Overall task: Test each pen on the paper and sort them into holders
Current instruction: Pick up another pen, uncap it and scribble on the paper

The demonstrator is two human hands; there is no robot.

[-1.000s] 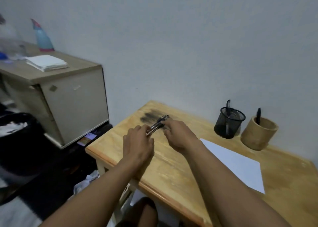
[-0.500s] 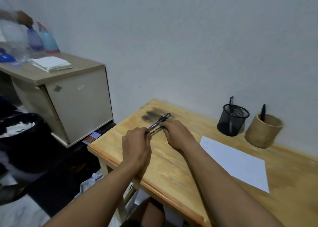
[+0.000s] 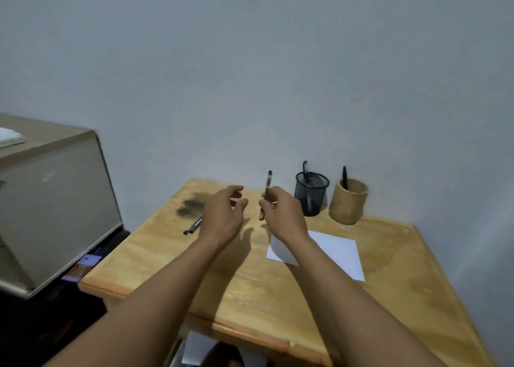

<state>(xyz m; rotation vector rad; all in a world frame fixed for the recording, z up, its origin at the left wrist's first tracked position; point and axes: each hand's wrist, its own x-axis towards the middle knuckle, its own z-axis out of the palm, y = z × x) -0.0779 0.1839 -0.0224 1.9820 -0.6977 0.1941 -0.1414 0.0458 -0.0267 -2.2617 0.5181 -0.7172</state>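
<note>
My right hand (image 3: 283,216) grips a dark pen (image 3: 268,184) that stands nearly upright above the wooden table (image 3: 250,288). My left hand (image 3: 224,213) hovers beside it with fingers spread and nothing in it. More pens (image 3: 193,225) lie on the table just left of my left hand, partly hidden by it. A white sheet of paper (image 3: 336,251) lies to the right of my right wrist. At the back stand a black mesh holder (image 3: 311,192) and a bamboo holder (image 3: 349,201), each with one pen standing in it.
A dark stain (image 3: 192,204) marks the table's far left corner. A beige cabinet (image 3: 52,199) stands to the left, with a folded white cloth (image 3: 8,138) on top. The wall runs right behind the holders. White paper (image 3: 194,348) lies under the table's front edge.
Both hands held the bundle of pens together over the table's left part. Now my right hand has lifted one pen upright and my left hand has let go, leaving the others on the table.
</note>
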